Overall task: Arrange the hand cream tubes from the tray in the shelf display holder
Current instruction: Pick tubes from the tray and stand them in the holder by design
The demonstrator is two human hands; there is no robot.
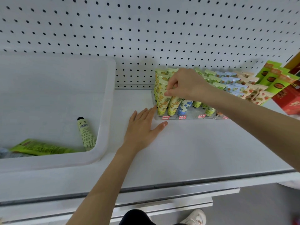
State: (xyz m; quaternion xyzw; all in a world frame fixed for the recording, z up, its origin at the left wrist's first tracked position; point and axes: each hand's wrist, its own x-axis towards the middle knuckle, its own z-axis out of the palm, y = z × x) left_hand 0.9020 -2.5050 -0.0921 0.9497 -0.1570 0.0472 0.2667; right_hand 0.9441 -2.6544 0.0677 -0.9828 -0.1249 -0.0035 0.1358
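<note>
A clear display holder [191,118] with red price tags stands on the white shelf against the pegboard, filled with upright hand cream tubes. My right hand [186,85] pinches the top of a yellow pineapple-print tube [174,105] standing in the front row beside another yellow tube [163,103] and a blue-flower tube [184,107]. My left hand [142,129] lies flat on the shelf with straight fingers, its fingertips touching the holder's left front corner. The white tray [105,111] on the left holds a pale yellow tube with a black cap [85,135] and a green tube [40,147].
Green, blue and peach tubes [227,82] fill the holder's right rows. Green and red boxes [284,88] stand at the far right. The pegboard [146,30] backs the shelf, whose front edge [162,185] runs below my arms. A shoe [194,217] shows on the floor.
</note>
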